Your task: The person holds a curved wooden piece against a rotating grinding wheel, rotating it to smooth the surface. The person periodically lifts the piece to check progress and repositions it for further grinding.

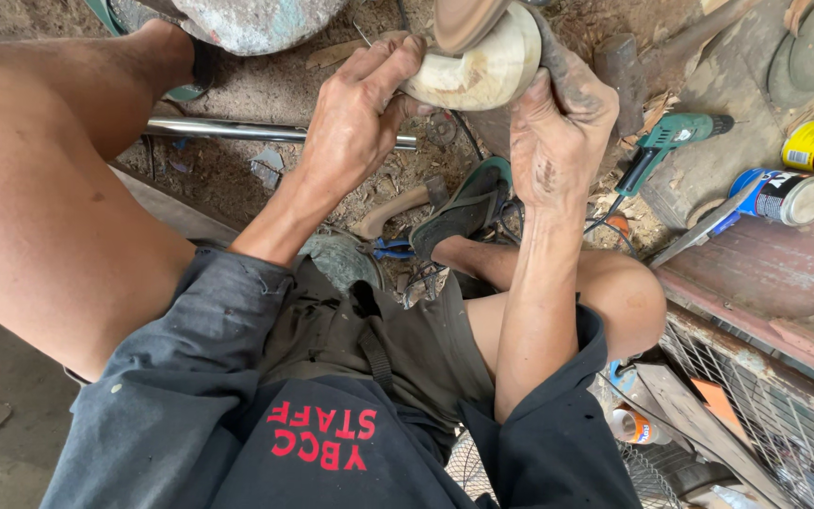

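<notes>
Gripping a pale wood piece [482, 71] from both sides, the hands sit high in the view, above the dirt floor [237, 94]. Left hand [360, 118] is curled closed on the piece's left edge, fingers over the top, thumb below. Right hand [558, 127] is closed on its right side, fingers wrapped up over the rim, palm dusty. Piece is rounded, ring-like, light tan, held off the floor between the hands; a brown curved part [463, 19] touches its top, cut by the frame edge, can't tell what it is.

Below the hands: metal pipe [228, 130] lies across the floor, a hammer [402, 207] with wood handle near a green sandal [468, 203] on one foot. Green drill [666, 146] lies right of the right hand, near wood chips. Two cans [789, 193] lie on their sides on a red-brown board [765, 283] at right, one blue-white, one yellow. Wire grille [756, 405] at lower right. Bare knee fills the left; dark shirt [237, 424] and shorts at bottom.
</notes>
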